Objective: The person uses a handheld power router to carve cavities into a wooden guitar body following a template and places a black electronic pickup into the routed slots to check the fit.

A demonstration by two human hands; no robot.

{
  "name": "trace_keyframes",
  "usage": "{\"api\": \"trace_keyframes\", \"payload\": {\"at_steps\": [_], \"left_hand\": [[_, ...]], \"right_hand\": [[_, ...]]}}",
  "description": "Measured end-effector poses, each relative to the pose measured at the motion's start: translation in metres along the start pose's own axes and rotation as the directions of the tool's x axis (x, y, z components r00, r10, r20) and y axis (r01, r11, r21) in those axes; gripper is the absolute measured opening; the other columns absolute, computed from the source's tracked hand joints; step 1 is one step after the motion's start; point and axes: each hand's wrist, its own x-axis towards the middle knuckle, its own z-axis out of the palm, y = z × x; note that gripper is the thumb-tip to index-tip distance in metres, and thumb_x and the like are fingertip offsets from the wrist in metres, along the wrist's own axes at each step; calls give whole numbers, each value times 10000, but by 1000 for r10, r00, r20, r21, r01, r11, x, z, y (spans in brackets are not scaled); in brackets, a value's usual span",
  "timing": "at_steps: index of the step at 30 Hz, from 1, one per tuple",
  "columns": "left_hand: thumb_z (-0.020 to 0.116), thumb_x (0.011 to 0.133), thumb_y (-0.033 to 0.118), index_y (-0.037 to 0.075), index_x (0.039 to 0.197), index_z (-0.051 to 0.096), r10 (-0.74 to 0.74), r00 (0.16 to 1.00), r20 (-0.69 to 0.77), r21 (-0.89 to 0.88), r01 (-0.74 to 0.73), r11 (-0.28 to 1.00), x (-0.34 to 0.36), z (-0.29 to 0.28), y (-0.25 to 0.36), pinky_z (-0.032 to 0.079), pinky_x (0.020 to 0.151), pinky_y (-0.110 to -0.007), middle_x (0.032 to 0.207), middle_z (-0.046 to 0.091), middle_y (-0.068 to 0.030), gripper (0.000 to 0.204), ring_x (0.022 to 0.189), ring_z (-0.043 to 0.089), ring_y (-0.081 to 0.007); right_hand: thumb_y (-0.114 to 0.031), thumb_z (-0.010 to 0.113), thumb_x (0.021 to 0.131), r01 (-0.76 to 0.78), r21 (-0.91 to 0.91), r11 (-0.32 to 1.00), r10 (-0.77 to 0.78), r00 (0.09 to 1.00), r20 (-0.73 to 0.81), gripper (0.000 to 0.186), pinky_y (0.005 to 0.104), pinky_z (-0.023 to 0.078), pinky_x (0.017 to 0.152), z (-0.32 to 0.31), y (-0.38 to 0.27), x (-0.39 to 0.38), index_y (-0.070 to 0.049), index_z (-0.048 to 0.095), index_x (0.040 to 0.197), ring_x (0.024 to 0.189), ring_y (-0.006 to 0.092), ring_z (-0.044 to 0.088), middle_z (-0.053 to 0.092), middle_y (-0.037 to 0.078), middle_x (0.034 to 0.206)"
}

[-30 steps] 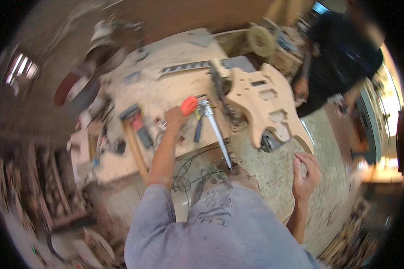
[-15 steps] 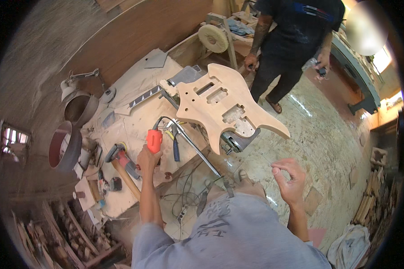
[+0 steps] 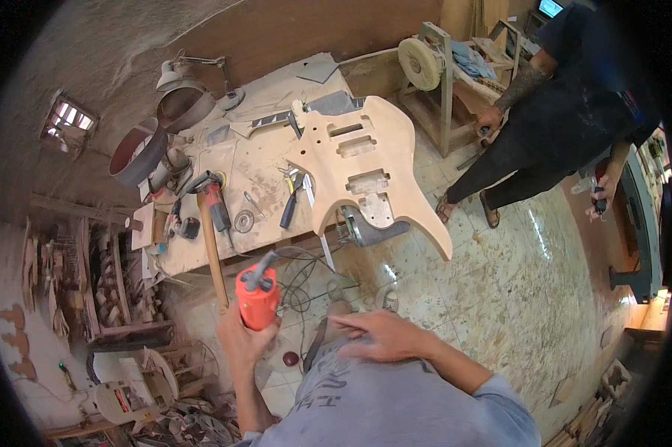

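My left hand (image 3: 241,341) is wrapped round an orange-red corded power tool (image 3: 258,307), whose grey cable end points up. It is held in front of the bench, left of my body; its working end is hidden. My right hand (image 3: 384,335) is in front of my shirt, with fingers stretched out and nothing in them. Beyond my hands, a pale wooden electric guitar body (image 3: 392,153) with routed cavities rests on a support at the bench's right side. A neck with a dark inlaid fingerboard (image 3: 270,120) reaches left from behind it.
On the dusty bench (image 3: 254,170) lie a red and black power tool (image 3: 215,205), a blue-handled tool (image 3: 287,210), a cordless drill (image 3: 183,225) and a lamp (image 3: 170,77). Cables (image 3: 297,287) loop on the floor. A person (image 3: 544,134) stands at the right, holding small objects.
The power tool has come back from over the bench toward my body in my left hand. My right hand has swung inward across my shirt. My view has turned, shifting the scene.
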Motion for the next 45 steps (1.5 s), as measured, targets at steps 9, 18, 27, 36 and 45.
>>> {"api": "trace_keyframes", "payload": {"at_steps": [9,18,27,36,45], "left_hand": [[847,701,241,94,1321,663,429,903,28,-62,-427,902,-45,29,95,603,755,-441,1163,738,-112,662,933,751,-345],[816,792,141,14,1355,685,781,605,-156,-417,-757,503,-9,-28,144,605,937,-420,1336,704,-160,591,1095,742,-341],[808,863,159,39,1404,667,615,742,-266,-512,-650,562,129,19,81,493,1128,-447,1449,640,-231,572,1332,638,-366],[864,843,329,137,1578,519,670,735,-106,-436,-640,633,193,110,78,416,1207,-507,1638,401,-321,835,1503,445,-468],[897,791,246,58,1594,453,619,782,-81,-482,-574,662,190,126,79,441,1191,-458,1597,476,-252,937,1428,533,-409]], "right_hand": [[-404,820,910,194,458,867,-38,944,-327,625,418,505,1067,68,19,16,-2,614,1343,1210,256,652,679,132,1271],[-358,820,844,721,257,644,-237,508,-828,763,438,567,999,1,-30,9,6,508,1438,1154,274,681,672,183,1272],[-201,892,787,486,-245,839,-411,272,-870,718,388,585,923,-110,-92,41,-7,574,1401,1069,190,700,716,100,1157],[-133,932,763,543,-166,823,-513,585,-628,692,326,593,893,-151,-55,142,-26,625,1374,1011,136,709,739,50,1128],[-173,938,757,541,-107,834,-486,628,-608,648,317,595,842,-169,-32,171,-22,660,1323,934,127,711,745,38,1044]]}}
